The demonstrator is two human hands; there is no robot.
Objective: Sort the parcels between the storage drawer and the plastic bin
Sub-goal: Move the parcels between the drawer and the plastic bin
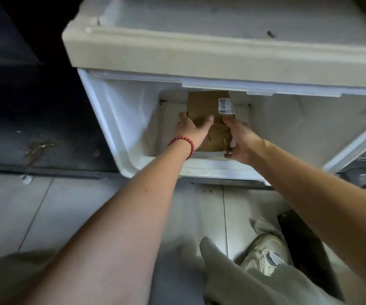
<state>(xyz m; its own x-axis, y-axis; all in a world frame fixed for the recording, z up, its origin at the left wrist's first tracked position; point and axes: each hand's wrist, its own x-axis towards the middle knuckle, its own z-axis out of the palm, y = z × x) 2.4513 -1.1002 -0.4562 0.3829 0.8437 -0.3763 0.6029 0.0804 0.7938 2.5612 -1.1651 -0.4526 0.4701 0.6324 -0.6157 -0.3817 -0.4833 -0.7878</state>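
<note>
One brown paper parcel (201, 104) in the open white plastic drawer (111, 111), gripped by the left hand (190, 128) and right hand (241, 139); no more parcels showing, so how much left unclear.

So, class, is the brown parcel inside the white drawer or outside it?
Inside. The brown parcel sits between the walls of the white drawer, below its rim; left hand and right hand grip it.

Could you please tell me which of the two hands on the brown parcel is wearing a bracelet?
The left hand: a red bead bracelet circles its wrist, while the right hand, on the brown parcel beside it, has a bare wrist.
</note>
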